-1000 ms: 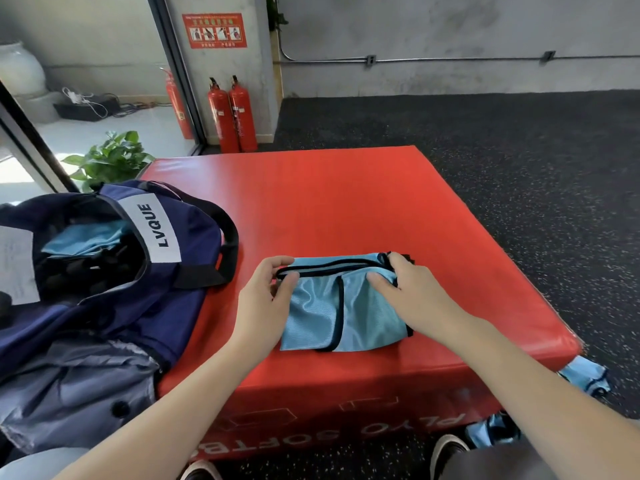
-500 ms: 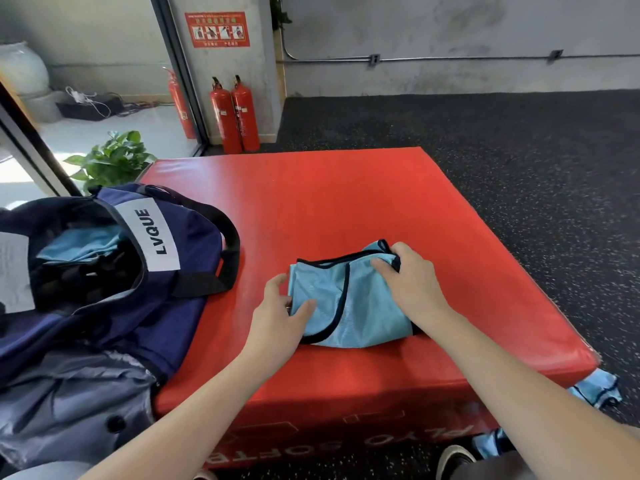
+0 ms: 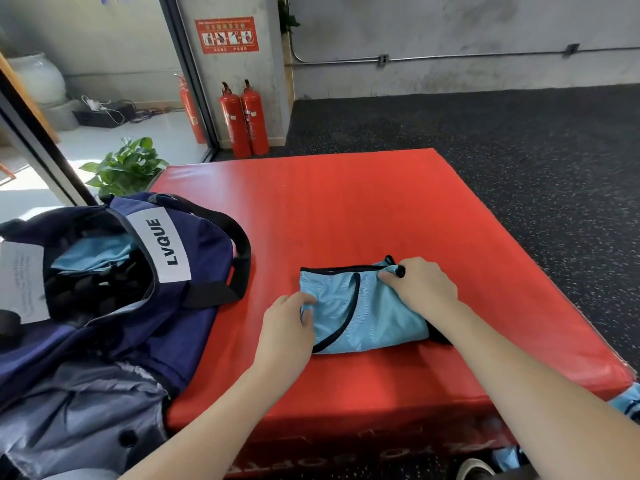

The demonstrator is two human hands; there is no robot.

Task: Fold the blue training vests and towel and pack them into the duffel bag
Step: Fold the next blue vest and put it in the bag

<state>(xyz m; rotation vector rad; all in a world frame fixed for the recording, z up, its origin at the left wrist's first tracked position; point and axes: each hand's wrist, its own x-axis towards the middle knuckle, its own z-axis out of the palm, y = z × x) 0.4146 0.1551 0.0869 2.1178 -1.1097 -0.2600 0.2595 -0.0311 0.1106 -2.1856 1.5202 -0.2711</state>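
A folded light-blue vest [image 3: 360, 306] with black trim lies on the red padded box [image 3: 346, 209] near its front edge. My left hand [image 3: 284, 327] grips the vest's left edge, fingers curled round the fabric. My right hand [image 3: 420, 289] holds its upper right corner, fingers bent onto the cloth by the black trim. The navy duffel bag [image 3: 104, 299] stands open at the left. A light-blue folded piece [image 3: 93, 252] shows inside it.
More light-blue fabric [image 3: 628, 405] hangs at the box's lower right side, near the floor. A potted plant [image 3: 126, 166] and red fire extinguishers [image 3: 246, 119] stand beyond the box. Dark speckled floor lies to the right. A shoe tip [image 3: 474, 469] shows below.
The vest has been folded narrower and turned slightly. My left hand slid from its top left corner down to its left edge; my right hand stayed at the upper right.
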